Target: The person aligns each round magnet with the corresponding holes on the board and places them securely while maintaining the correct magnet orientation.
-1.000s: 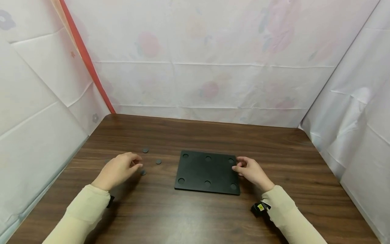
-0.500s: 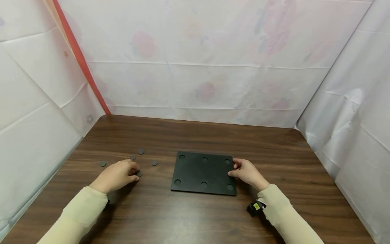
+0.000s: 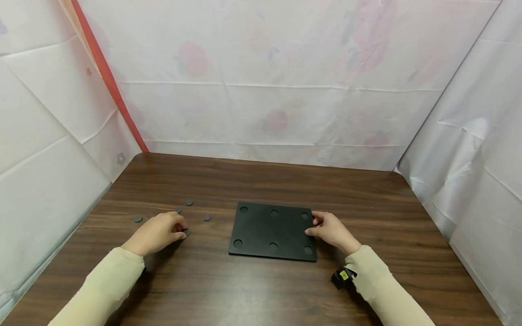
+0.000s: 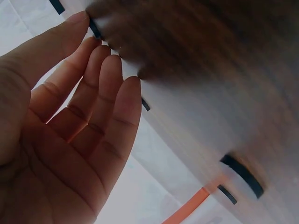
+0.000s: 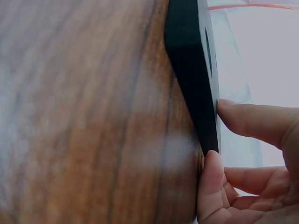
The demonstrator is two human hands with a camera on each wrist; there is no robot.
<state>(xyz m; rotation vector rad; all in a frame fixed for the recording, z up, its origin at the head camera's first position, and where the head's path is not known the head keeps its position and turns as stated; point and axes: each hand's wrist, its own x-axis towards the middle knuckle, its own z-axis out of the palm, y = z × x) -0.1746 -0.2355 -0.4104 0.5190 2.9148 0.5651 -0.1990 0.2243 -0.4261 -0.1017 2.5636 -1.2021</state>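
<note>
My left hand [image 3: 157,233] is low over the left of the table, thumb and index fingertips at either side of a small dark grey disc [image 3: 186,232]. In the left wrist view that disc [image 4: 94,28] appears edge-on, pinched between the fingertips, with the other fingers lightly bent. A flat black rectangular board [image 3: 272,232] with several round recesses lies in the middle of the table. My right hand [image 3: 335,232] grips its right edge. From the right wrist, the thumb [image 5: 247,119] rests on the board's top face and the other fingers touch its side [image 5: 189,70].
Loose grey discs lie around my left hand: one at the left [image 3: 137,218], one partly hidden behind the fingers [image 3: 178,210], one farther back [image 3: 189,202] and one nearer the board [image 3: 207,217]. White patterned cloth [image 3: 261,90] surrounds the wooden table [image 3: 261,294].
My left hand has come down and slightly toward me, onto the nearest disc, uncovering discs behind it. The right hand keeps its place at the board's edge. The head view has shifted slightly.
</note>
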